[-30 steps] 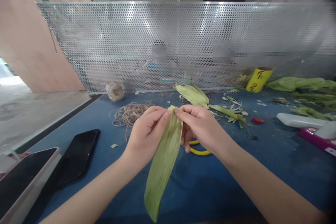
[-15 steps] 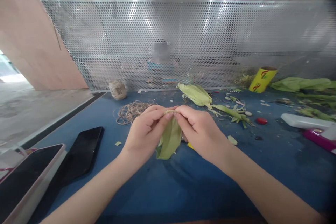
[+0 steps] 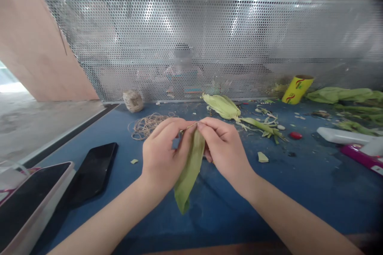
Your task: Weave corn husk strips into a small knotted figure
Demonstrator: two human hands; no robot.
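Observation:
A pale green corn husk leaf (image 3: pixel 191 167) hangs down between my two hands, its lower tip pointing toward me. My left hand (image 3: pixel 167 147) pinches the leaf's top edge, along with what looks like a thin brown string. Against it, my right hand (image 3: pixel 223 143) pinches the same top end with thumb and forefinger. The fingertips nearly touch, so the exact point of grip is partly hidden. Behind my left hand lies a loose tangle of brown string (image 3: pixel 145 125). A bundle shaped from corn husk (image 3: pixel 223 106), with a green stalk (image 3: pixel 263 127), rests beyond my right hand.
Two phones, one black (image 3: pixel 97 173) and one in a pale case (image 3: pixel 30 203), lie at left. A stone-like lump (image 3: pixel 133 101) and a yellow tube (image 3: pixel 297 89) stand by the perforated metal screen (image 3: pixel 134 48). At right are a glue gun-like white tool (image 3: pixel 344 136) and more husks (image 3: pixel 344 95). A person sits behind the screen.
The leaf now hangs lower and shows more of its length. My hands have turned slightly, and a thin brown strand shows at the left fingertips.

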